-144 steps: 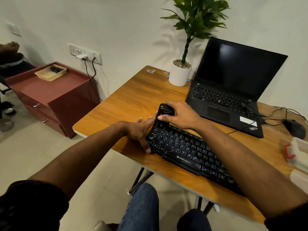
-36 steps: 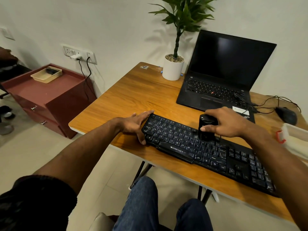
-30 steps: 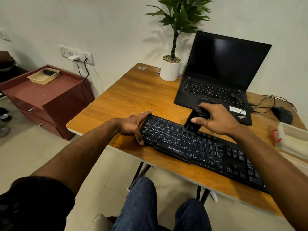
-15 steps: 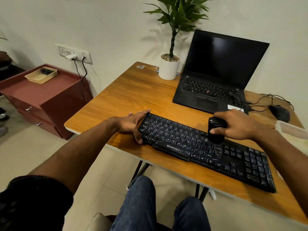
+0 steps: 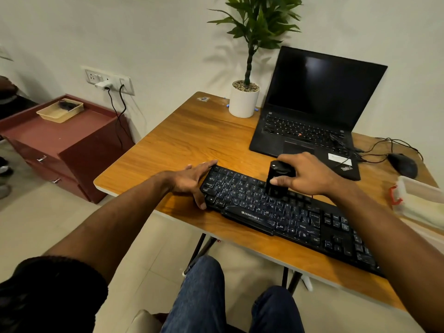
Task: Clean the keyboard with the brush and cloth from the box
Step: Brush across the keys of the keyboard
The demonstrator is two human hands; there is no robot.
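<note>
The black keyboard (image 5: 283,212) is lying on the wooden table (image 5: 192,140). The right hand (image 5: 310,175) is gripping the black brush (image 5: 276,180) and has moved it left along the keys since half a second ago. The left hand (image 5: 192,180) is still resting flat, fingers straight, against the keyboard's left end.

On the table (image 5: 192,138): keyboard (image 5: 288,212) nearest its front edge, laptop (image 5: 310,131) behind it, plant pot (image 5: 243,102) left of the laptop
</note>
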